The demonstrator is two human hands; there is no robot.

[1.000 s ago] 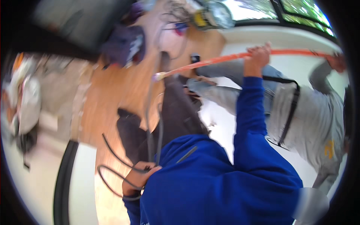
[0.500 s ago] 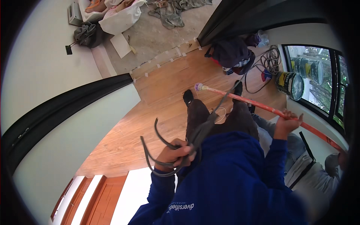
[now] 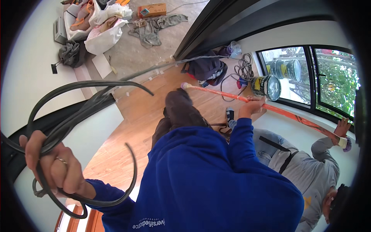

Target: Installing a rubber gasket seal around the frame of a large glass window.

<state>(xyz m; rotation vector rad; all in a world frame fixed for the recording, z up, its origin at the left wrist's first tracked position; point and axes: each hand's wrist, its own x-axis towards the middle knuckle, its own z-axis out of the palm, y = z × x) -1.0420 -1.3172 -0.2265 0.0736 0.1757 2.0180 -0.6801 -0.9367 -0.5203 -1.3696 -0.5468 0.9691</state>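
Observation:
My left hand [image 3: 58,166] is raised at the far left, its fingers wrapped round a dark cable [image 3: 72,120]. The cable curls in loose loops about the hand, with cut ends hanging free. A strand of it runs from there across the upper middle toward the bag. My right hand [image 3: 253,106] grips a red-orange pole [image 3: 288,113] near its middle. The pole slants from above the floor by my legs to the window wall; pale, purplish wrapping covers both ends. Close to its right end is a co-worker's hand [image 3: 342,127], fingers spread.
A co-worker in a grey top [image 3: 297,174] is at the right, below the window [image 3: 334,77]. A dark paint bucket [image 3: 266,87], coiled cable [image 3: 244,66] and a dark bag [image 3: 203,69] stand on the wood floor. White sacks [image 3: 103,38] and a cardboard box [image 3: 152,10] lie beyond.
My left hand has lifted the cable up and out to the left. My right hand still holds the pole, whose right end has come into view. The view has shifted right.

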